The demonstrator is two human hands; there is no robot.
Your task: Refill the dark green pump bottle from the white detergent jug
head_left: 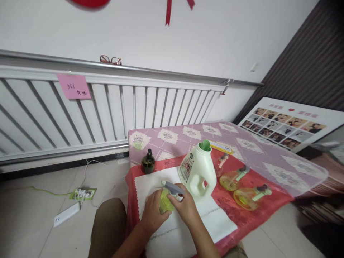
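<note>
Low over a white cloth (166, 175), my left hand (152, 212) is wrapped round the clear yellow-green body of a spray bottle (165, 202). My right hand (186, 207) is closed on the bottle's grey trigger head (173, 187) at its top. Part of the bottle is hidden behind my fingers. Just beyond my right hand stands a large pale green detergent jug (208, 166) with its mouth open and a green spout inside. A dark pump bottle (148, 163) stands at the cloth's far left corner.
Several spray bottles, among them a yellow-tinted spray bottle (242, 199), are on the red cloth (268, 179) to the right. A small greenish cup (138, 145) stands at the back left. A radiator (161, 104) runs behind the table; a power strip (83, 194) lies on the floor.
</note>
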